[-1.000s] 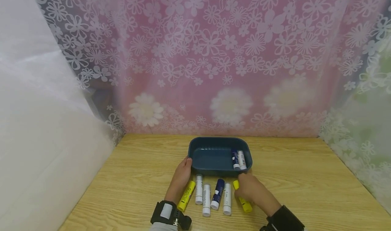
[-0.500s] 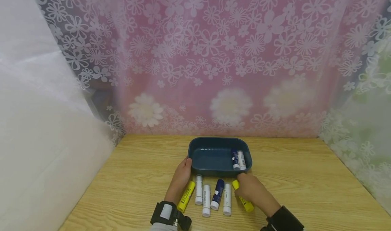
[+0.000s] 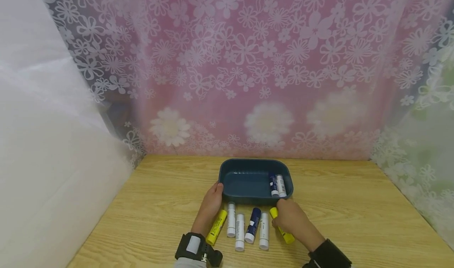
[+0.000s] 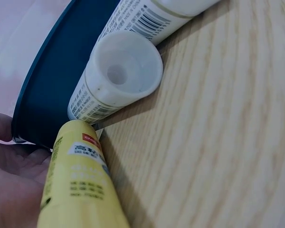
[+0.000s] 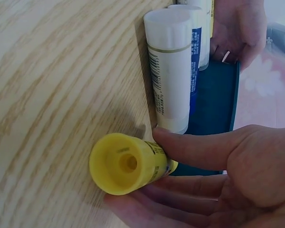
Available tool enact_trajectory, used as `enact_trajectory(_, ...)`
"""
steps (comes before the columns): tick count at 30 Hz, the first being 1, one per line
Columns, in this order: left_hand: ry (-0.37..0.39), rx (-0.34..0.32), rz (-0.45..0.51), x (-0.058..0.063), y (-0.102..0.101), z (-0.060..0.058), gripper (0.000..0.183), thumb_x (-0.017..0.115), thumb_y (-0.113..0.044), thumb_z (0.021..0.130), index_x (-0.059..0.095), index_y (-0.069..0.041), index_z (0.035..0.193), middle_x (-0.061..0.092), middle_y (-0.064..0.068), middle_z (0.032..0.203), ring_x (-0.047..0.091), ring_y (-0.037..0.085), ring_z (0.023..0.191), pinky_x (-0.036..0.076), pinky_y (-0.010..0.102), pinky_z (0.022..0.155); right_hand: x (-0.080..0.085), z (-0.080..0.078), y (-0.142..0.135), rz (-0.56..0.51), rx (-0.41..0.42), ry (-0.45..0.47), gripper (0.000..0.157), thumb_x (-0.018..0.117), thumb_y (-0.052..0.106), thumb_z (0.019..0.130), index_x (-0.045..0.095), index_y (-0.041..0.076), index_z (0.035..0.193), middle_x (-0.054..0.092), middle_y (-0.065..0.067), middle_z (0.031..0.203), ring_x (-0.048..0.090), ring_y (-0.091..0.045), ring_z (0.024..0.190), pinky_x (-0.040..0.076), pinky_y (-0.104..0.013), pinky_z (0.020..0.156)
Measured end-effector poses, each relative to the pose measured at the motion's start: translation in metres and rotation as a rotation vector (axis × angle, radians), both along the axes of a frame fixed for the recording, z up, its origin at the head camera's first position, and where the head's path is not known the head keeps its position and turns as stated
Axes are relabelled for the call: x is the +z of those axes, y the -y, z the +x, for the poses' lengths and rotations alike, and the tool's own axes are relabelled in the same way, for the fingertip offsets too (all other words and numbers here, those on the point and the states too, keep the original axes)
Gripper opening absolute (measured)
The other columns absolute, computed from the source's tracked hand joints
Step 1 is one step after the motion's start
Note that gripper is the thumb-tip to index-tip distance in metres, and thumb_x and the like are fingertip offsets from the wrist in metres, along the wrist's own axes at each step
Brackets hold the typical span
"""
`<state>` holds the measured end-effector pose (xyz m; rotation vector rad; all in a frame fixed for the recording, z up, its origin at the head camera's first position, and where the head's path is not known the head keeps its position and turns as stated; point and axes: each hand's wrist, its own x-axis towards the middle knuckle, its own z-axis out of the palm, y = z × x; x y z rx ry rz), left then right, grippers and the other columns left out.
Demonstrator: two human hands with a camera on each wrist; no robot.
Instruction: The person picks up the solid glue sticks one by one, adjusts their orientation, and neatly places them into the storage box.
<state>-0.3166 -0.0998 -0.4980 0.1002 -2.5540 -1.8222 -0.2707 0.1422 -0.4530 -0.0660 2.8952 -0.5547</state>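
My left hand [image 3: 212, 201] grips the left end of a dark teal bin [image 3: 244, 201], thumb on its rim. With thumb and fingers, my right hand [image 3: 296, 220] pinches a yellow glue stick [image 5: 128, 164] just in front of the bin's right end. Inside the bin, a blue glue stick [image 3: 273, 184] and a white glue stick [image 3: 281, 185] lie side by side at the right. Another yellow glue stick [image 3: 216, 227] lies beside my left wrist; its printed label shows in the left wrist view.
Between the hands, several more glue sticks lie in a loose row on the wood-grain table [image 3: 152, 216]: a white one [image 3: 231, 220], another white one [image 3: 239, 232], a blue one [image 3: 253, 225] and a further white one [image 3: 264, 231]. A pink floral curtain [image 3: 227, 82] hangs behind.
The right hand and the yellow glue stick in it have shifted very slightly. The left hand, the bin and the other glue sticks stay in place.
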Motion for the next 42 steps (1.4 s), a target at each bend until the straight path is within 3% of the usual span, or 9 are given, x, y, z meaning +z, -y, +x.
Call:
enact_trajectory(21,0.004,0.004,0.018,0.0016,-0.0008,0.0015,0.054,0.035,-0.034,0.111,0.040,-0.001,0.154,0.040,0.019,0.159,0.031,0.040,0.151,0.024,0.059,0.123,-0.0006,0.0021,-0.0011,0.040,-0.002,-0.005,0.028,0.085,0.017,0.079,0.065,-0.001,0.087,0.056,-0.008,0.073,0.056,-0.019,0.062,0.049,-0.027,0.051)
enact_trajectory(33,0.000,0.014,0.070,-0.0001,-0.0031,0.0013,0.054,0.036,-0.035,0.110,0.044,-0.001,0.152,0.045,0.019,0.156,0.033,0.040,0.150,0.025,0.058,0.123,-0.0009,0.0047,-0.0040,-0.005,0.009,-0.024,0.021,0.081,0.012,0.080,0.064,-0.001,0.083,0.055,-0.008,0.073,0.056,-0.018,0.060,0.049,-0.026,0.048)
enact_trajectory(42,0.029,0.023,0.056,0.0013,-0.0022,0.0013,0.056,0.035,-0.039,0.110,0.043,-0.004,0.153,0.044,0.017,0.158,0.033,0.039,0.150,0.025,0.058,0.123,-0.0018,0.0026,-0.0062,-0.002,-0.003,-0.017,0.020,0.079,0.011,0.080,0.064,-0.001,0.083,0.056,-0.008,0.072,0.056,-0.017,0.058,0.048,-0.025,0.047)
